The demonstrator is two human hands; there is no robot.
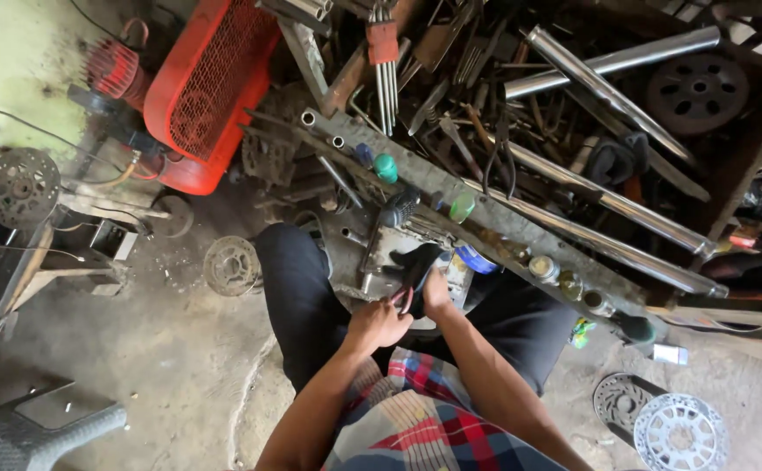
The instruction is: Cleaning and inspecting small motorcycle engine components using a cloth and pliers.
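My left hand (376, 324) and my right hand (434, 291) meet just above my lap, both gripping a dark glove-like object (416, 266). The left hand's fingers are curled around its lower end. My right hand presses against its side. I sit in dark trousers and a red plaid shirt, facing a long metal bar (486, 222) that carries several tool handles and small jars. Just beyond the hands lies a blue round tin (477, 260).
A red air compressor (211, 87) stands at the upper left. Chrome tubes (608, 205) and piled tools fill the upper right. Sprockets and discs lie on the dirt floor: one (231, 265) left of my knee, one (679, 432) lower right. A grey stool (37, 429) sits lower left.
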